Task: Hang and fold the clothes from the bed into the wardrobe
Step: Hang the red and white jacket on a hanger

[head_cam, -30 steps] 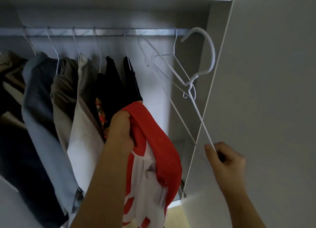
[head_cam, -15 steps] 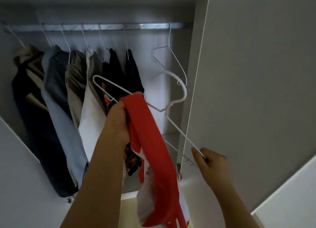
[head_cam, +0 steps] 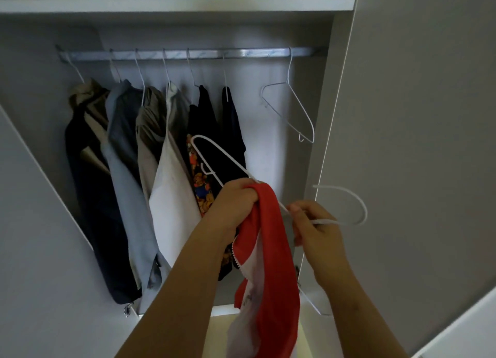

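You are wearing the single camera on your head, and it is facing forward into the open wardrobe [head_cam: 271, 153], tipping slightly down. It is sitting close. Your forearms are rising from the bottom edge, and your left hand [head_cam: 236, 200] and right hand [head_cam: 316, 228] are meeting just below the middle. The wide lens is taking in the shelf [head_cam: 177, 5] at the top, the rail [head_cam: 188, 54] beneath it and the hanging clothes [head_cam: 161, 169] on the left. The right door [head_cam: 416, 142] is filling the right side, and the left door [head_cam: 32, 236] is slanting across the lower left corner.
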`<state>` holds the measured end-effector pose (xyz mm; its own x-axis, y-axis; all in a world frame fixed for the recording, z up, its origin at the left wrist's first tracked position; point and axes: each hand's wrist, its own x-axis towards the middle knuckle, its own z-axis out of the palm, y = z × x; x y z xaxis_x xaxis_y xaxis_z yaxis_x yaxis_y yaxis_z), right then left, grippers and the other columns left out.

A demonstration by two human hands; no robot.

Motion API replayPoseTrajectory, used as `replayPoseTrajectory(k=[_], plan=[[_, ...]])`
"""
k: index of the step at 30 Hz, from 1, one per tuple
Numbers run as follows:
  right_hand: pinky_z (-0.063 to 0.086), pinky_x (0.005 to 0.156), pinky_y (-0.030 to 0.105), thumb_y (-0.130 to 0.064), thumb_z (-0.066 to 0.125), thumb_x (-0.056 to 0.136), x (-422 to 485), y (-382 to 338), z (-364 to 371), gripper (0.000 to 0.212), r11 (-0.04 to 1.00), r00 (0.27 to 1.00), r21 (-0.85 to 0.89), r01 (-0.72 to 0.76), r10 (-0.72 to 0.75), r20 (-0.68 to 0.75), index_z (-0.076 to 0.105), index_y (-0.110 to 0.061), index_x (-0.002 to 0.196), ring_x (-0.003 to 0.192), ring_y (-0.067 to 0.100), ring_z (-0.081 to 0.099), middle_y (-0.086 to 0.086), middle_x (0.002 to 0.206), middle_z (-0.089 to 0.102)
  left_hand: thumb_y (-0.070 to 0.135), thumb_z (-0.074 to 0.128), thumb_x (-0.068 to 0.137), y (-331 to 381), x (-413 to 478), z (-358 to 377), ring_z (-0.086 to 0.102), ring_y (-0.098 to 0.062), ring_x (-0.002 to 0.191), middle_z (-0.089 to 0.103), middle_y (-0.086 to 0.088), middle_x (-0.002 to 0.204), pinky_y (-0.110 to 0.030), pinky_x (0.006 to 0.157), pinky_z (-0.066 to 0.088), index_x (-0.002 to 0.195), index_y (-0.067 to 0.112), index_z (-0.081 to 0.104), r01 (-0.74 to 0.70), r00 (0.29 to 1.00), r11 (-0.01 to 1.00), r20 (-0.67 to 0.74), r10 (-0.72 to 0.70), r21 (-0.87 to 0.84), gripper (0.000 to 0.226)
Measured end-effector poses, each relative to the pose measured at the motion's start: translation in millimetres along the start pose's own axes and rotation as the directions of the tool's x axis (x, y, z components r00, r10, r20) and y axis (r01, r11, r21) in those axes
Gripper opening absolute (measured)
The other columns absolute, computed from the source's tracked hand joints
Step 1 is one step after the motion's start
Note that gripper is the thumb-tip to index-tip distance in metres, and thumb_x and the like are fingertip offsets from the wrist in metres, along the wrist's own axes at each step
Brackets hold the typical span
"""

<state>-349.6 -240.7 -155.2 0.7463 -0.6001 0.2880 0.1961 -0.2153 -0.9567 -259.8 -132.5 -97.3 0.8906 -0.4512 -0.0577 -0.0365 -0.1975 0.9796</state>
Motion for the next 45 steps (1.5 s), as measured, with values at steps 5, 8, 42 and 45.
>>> replayPoseTrajectory(k=[5, 8, 42, 45], plan=[[0.033, 0.044, 0.023, -0.015, 0.054, 0.091, 1.7, 7.5, -7.6, 0.030, 0.993, 0.990, 0.094, -0.066, 0.077, -0.116, 0.065, -0.030, 0.068, 0.042, 0.003, 0.038, -0.010, 0.045, 0.043, 0.008, 0.043, 0.090, -11.0, 18.8, -21.5, 0.051, -0.017, 0.066, 0.055, -0.005, 0.072, -0.031, 0.068, 0.043, 0.079, 0.018, 0.058, 0.051, 0.995, 0.993, -0.085, -0.043, 0.104, 0.021], [0.031, 0.048, 0.025, -0.015, 0.055, 0.091, 4.9, 10.6, -12.5, 0.032, 0.990, 0.985, 0.123, -0.071, 0.089, -0.148, 0.066, -0.032, 0.067, 0.046, 0.008, 0.037, -0.010, 0.046, 0.045, 0.004, 0.042, 0.089, -15.5, 31.3, -30.7, 0.053, -0.023, 0.078, 0.056, -0.010, 0.082, -0.036, 0.079, 0.046, 0.080, 0.011, 0.055, 0.080, 0.994, 0.991, -0.078, -0.073, 0.104, 0.018], [0.034, 0.043, 0.012, -0.010, 0.069, 0.080, -7.5, 25.7, 6.8, 0.035, 0.982, 0.992, -0.141, -0.128, 0.128, -0.006, 0.054, -0.018, 0.049, 0.037, -0.001, 0.042, -0.011, 0.039, 0.047, 0.012, 0.053, 0.089, -29.4, 42.2, -24.5, 0.049, -0.017, 0.096, 0.052, -0.004, 0.101, -0.018, 0.078, 0.034, 0.114, 0.012, 0.059, -0.502, 0.821, 0.550, 0.166, 0.547, 0.668, 0.025], [0.033, 0.048, 0.020, -0.009, 0.067, 0.081, -6.7, 26.9, 11.7, 0.037, 0.976, 0.988, -0.150, -0.157, 0.156, -0.021, 0.057, -0.018, 0.046, 0.037, -0.001, 0.041, -0.009, 0.039, 0.048, 0.003, 0.059, 0.083, -35.3, 23.6, -11.2, 0.048, -0.013, 0.085, 0.051, 0.000, 0.089, -0.008, 0.072, 0.032, 0.104, 0.007, 0.065, -0.611, 0.775, 0.592, 0.243, 0.584, 0.526, 0.023]])
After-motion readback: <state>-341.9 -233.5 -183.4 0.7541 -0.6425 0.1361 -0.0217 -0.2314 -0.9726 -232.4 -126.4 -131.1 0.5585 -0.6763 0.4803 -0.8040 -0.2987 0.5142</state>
